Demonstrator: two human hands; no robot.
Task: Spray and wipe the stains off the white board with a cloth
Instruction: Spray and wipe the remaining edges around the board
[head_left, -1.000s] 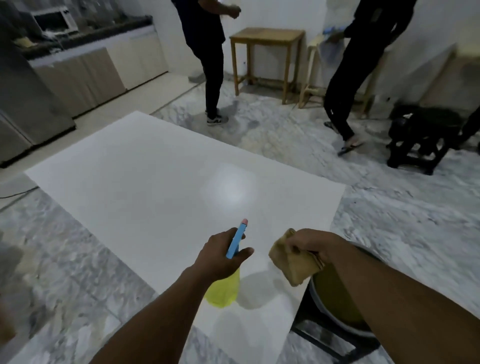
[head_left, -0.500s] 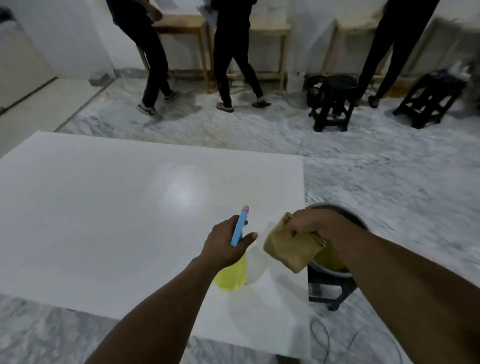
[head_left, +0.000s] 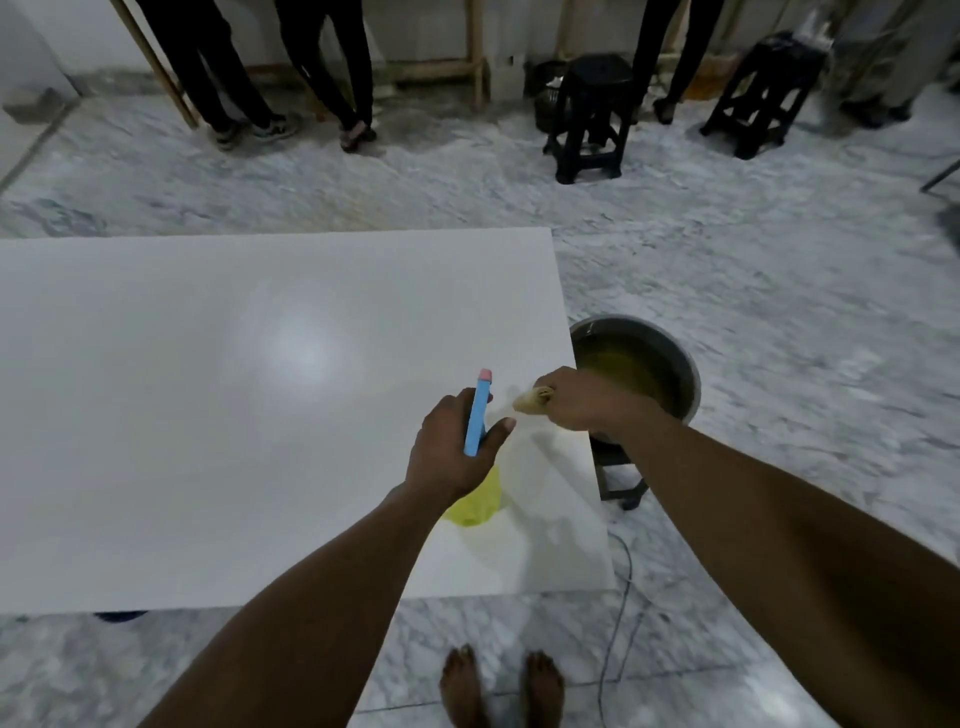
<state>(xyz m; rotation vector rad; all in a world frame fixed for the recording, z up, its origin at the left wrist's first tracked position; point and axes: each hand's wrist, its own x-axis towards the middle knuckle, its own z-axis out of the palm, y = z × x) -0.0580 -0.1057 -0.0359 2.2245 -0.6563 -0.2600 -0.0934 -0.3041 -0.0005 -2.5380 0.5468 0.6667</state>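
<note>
1. Head view, looking down: the white board (head_left: 208, 415) lies flat and fills the left and middle of the frame. Its far edge runs straight across, its near edge sits just ahead of the person's bare feet (head_left: 462, 686), and its left side runs out of frame.
2. The board's right edge slants down to a near corner; just beside that edge stands a metal basin (head_left: 684, 366) of yellowish liquid on a low dark stool (head_left: 618, 486). A thin cable (head_left: 621, 582) trails on the marble floor (head_left: 779, 312) close to the corner.
3. Open floor spreads to the right of the basin and beyond the far edge. Well past it stand two black stools (head_left: 592, 114) (head_left: 763, 93), wooden table legs (head_left: 475, 62) and other people's legs (head_left: 218, 67).
4. The left hand (head_left: 452, 452) grips a spray bottle (head_left: 478, 415) over the board's right part. The blue head and pink nozzle point away, with the yellow body below the palm.
5. The right hand (head_left: 582, 400) is curled round a tan cloth (head_left: 532, 401) at the right edge, with only a bunched end showing past the fingers. Whether the cloth touches the board I cannot tell.
6. The board's surface is glossy white with a soft patch of reflected light near the middle and faint shadows under the hands. The frame is too blurred to make out fine marks.
</note>
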